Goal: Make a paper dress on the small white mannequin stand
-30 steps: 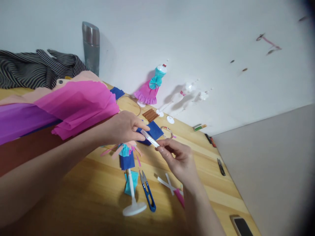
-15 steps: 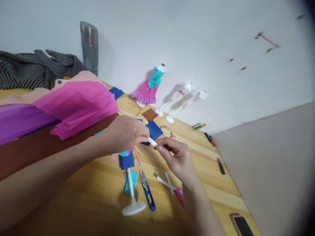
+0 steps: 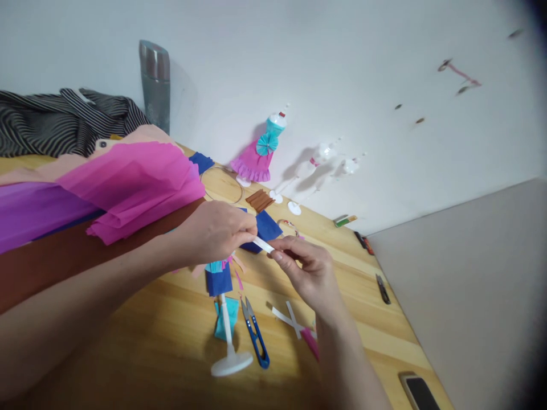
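Between my two hands a short white strip [image 3: 263, 245] is stretched, looking like paper or tape. My left hand [image 3: 216, 232] pinches one end, and my right hand [image 3: 305, 267] grips the other between thumb and fingers. Below them stands a small white mannequin stand [image 3: 231, 359] with blue paper [image 3: 219, 282] around it; its upper part is hidden behind my left hand. Blue-handled thread snips [image 3: 256, 336] lie beside its base, near a piece of turquoise paper [image 3: 231, 316]. More white strips [image 3: 291, 320] lie crossed under my right forearm, touching a pink piece [image 3: 310, 343].
Pink crepe paper [image 3: 141, 182] and brown paper [image 3: 25, 279] spread over the left side. A dressed mini mannequin [image 3: 260, 151] and bare white ones [image 3: 314, 159] stand by the wall. A grey bottle [image 3: 155, 85] is behind; a cutter [image 3: 382, 289] and phone [image 3: 419, 392] lie right.
Both hands keep hold of the white strip, with slightly more of it showing between them. The whole view has shifted a little.
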The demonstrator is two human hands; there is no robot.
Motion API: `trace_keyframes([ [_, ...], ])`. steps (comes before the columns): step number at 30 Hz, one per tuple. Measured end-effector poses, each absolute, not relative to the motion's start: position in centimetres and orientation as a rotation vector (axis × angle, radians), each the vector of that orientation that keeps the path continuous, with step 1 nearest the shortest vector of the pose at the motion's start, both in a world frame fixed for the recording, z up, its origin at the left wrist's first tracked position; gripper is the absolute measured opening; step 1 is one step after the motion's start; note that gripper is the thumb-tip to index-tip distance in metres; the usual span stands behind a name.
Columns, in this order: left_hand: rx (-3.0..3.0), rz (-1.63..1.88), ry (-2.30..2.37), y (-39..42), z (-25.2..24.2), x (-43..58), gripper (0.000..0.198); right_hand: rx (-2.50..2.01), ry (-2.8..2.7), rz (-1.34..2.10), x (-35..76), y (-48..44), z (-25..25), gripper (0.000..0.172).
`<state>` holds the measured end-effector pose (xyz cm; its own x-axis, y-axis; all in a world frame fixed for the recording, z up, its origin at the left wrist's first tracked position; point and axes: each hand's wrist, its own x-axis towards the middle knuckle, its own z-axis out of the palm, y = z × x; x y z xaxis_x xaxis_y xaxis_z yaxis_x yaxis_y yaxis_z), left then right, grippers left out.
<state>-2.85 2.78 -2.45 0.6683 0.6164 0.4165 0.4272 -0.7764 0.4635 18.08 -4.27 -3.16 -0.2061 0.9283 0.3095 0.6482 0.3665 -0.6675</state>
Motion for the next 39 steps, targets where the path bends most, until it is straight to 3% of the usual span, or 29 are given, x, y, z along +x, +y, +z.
trace_keyframes([
  [10,2.661,0.795,0.817,2.5,-2.7,-2.6,0.025,-1.276,-1.951,0.465,18.2,-4.1,-2.8,0.015],
  [15,2.159,0.830,0.811,3.2,-2.2,-3.1,0.027,-1.255,-1.926,0.505,18.7,-4.1,-2.5,0.015],
  [22,1.742,0.140,0.649,3.8,-2.0,-4.2,0.040,-1.074,-1.989,0.637,19.2,-3.4,-2.5,0.016],
  [28,1.677,0.003,0.643,3.8,-2.5,-4.1,0.039,-1.006,-2.086,0.668,19.5,-2.7,-2.2,0.025],
  [35,1.732,-0.001,0.821,3.2,-2.3,-3.2,0.030,-1.039,-2.157,0.553,19.5,-2.3,-1.9,0.021],
  [39,1.656,0.152,0.878,3.0,-2.4,-2.6,0.023,-1.245,-1.980,0.212,18.4,-2.7,-2.7,0.007],
])
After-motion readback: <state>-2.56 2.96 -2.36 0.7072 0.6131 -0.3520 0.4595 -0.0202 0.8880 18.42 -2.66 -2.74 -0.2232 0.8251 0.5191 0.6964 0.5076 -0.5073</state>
